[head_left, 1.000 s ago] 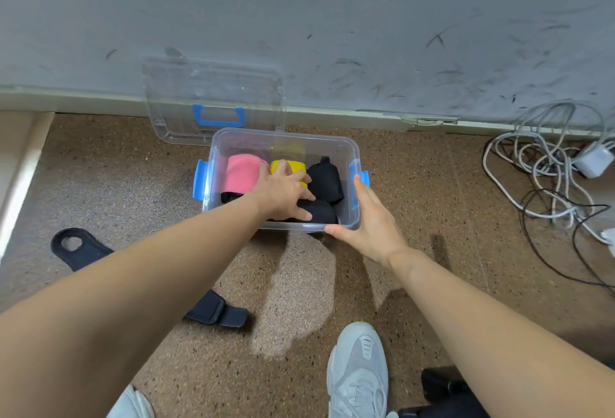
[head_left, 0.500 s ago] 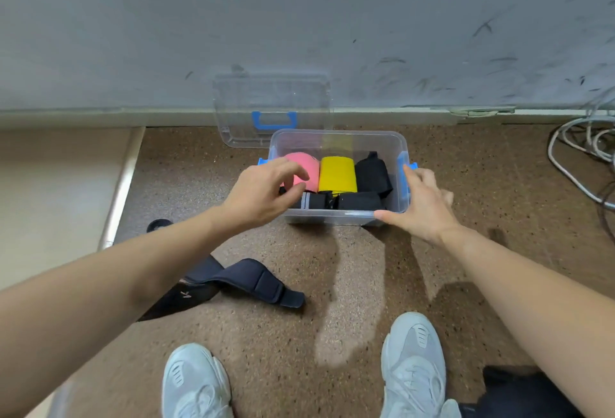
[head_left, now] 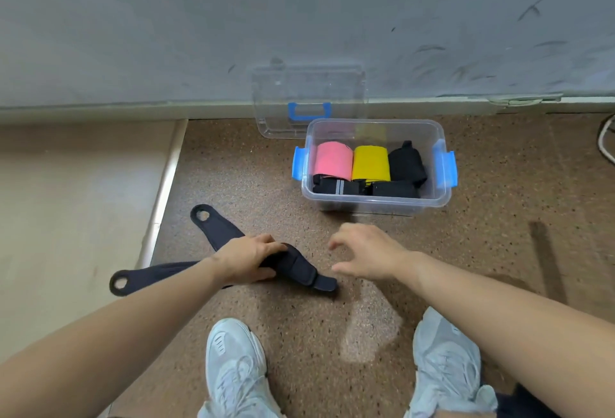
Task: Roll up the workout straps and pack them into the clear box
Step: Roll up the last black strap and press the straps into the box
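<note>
The clear box point(head_left: 376, 203) with blue side latches sits on the speckled floor near the wall. Inside lie a pink roll point(head_left: 333, 161), a yellow roll point(head_left: 370, 163) and black rolled straps point(head_left: 406, 165). A dark strap point(head_left: 218, 228) with a ring hole at each end lies unrolled on the floor, left of centre. My left hand point(head_left: 248, 259) grips its padded middle. My right hand point(head_left: 367, 253) hovers just right of the strap's end with loosely spread fingers, holding nothing.
The box's clear lid point(head_left: 307, 98) with a blue handle leans against the grey wall behind the box. A beige raised step point(head_left: 76, 201) runs along the left. My two pale sneakers point(head_left: 236, 367) stand at the bottom. A white cable point(head_left: 605, 138) shows at the right edge.
Both hands left the box and came back toward me. My left hand took hold of the dark strap on the floor; my right hand let go of the box's side.
</note>
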The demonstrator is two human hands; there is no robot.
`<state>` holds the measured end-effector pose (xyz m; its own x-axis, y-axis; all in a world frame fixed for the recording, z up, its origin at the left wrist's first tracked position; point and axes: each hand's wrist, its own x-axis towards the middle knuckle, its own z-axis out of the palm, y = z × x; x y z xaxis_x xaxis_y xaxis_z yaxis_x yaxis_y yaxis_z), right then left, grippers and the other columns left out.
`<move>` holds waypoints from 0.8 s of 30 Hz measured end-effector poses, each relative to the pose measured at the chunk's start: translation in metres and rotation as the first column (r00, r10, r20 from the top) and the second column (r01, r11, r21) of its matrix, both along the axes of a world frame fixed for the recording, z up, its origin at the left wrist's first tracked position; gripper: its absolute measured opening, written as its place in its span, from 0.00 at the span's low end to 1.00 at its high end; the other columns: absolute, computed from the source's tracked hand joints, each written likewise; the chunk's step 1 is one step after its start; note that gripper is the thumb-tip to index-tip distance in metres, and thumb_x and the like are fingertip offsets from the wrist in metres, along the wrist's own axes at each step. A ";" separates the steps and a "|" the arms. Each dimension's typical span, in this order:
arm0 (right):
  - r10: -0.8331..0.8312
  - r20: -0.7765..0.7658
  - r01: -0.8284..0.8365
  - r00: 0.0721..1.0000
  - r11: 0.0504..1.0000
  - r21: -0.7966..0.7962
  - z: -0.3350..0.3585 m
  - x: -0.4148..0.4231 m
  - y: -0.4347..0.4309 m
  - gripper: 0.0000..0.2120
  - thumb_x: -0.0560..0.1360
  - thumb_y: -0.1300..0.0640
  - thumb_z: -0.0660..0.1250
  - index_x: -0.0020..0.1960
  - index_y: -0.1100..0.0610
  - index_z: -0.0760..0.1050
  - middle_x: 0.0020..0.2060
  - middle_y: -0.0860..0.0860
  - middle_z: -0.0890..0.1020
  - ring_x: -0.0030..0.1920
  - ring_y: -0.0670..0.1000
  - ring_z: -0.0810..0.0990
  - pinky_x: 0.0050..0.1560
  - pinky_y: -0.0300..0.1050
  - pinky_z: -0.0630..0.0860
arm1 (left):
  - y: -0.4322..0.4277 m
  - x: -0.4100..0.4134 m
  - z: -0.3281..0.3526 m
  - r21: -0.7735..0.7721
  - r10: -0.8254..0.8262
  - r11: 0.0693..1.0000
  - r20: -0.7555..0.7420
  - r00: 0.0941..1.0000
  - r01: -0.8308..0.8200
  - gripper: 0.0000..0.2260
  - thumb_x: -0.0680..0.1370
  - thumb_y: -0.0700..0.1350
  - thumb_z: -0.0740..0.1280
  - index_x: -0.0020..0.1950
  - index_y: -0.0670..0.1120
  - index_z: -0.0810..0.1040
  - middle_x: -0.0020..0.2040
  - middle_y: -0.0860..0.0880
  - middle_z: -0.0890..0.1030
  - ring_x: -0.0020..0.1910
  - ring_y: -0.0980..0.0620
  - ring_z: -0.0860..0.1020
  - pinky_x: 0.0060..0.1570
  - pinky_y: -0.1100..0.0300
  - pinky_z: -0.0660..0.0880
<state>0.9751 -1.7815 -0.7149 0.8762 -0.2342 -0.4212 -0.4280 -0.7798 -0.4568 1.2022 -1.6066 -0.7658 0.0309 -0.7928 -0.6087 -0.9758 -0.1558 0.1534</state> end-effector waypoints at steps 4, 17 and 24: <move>-0.015 -0.141 0.030 0.990 0.994 0.104 -0.009 -0.002 0.012 0.24 0.75 0.42 0.72 0.68 0.49 0.75 0.62 0.48 0.80 0.63 0.51 0.78 0.64 0.51 0.75 | -0.003 0.003 -0.004 -0.183 0.058 0.981 -0.016 0.998 -0.060 0.13 0.84 0.52 0.64 0.67 0.51 0.79 0.60 0.49 0.82 0.58 0.45 0.81 0.52 0.49 0.77; -0.385 -0.134 0.345 0.913 0.557 0.755 0.064 0.031 -0.017 0.18 0.74 0.37 0.71 0.61 0.43 0.81 0.59 0.46 0.83 0.61 0.49 0.80 0.58 0.54 0.80 | -0.054 -0.006 0.068 0.037 0.497 0.812 -0.570 0.655 -0.583 0.09 0.81 0.46 0.72 0.48 0.41 0.86 0.35 0.49 0.80 0.33 0.53 0.76 0.34 0.59 0.72; -0.282 0.154 0.236 0.947 0.936 0.260 0.127 0.024 -0.046 0.09 0.76 0.62 0.71 0.53 0.52 0.86 0.35 0.41 0.81 0.36 0.38 0.78 0.43 0.36 0.75 | -0.057 -0.014 0.143 0.023 0.494 0.783 -0.631 0.599 -0.622 0.09 0.81 0.48 0.72 0.46 0.44 0.86 0.37 0.51 0.83 0.36 0.56 0.79 0.38 0.64 0.73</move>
